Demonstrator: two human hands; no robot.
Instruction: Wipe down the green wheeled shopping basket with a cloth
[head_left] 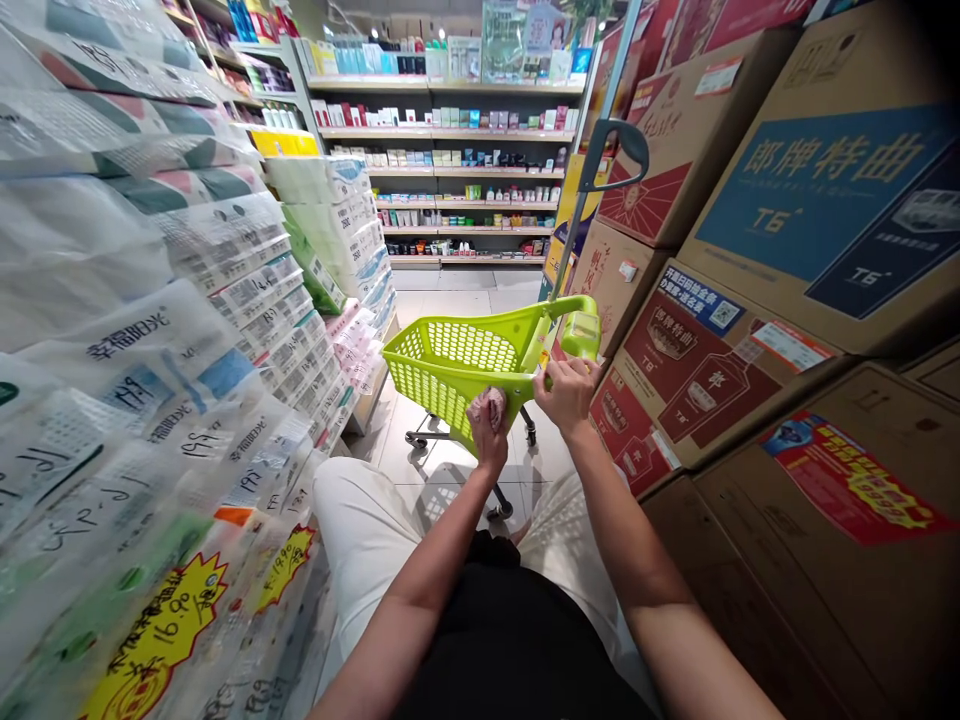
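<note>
Left hand (487, 415) presses cloth (491, 403) on basket (450, 365) — right hand (568, 392) grips rim.

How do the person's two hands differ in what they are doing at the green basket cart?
The left hand is closed around a pinkish cloth and presses it against the near wall of the green basket cart. The right hand holds no cloth; its bare fingers grip the cart's rim at the corner below the handle post. The left hand sits lower on the wall, the right higher. Both touch the cart.

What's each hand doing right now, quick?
Left hand: closed on a pinkish cloth, pressed against the green basket.
Right hand: gripping the basket's rim.
</note>
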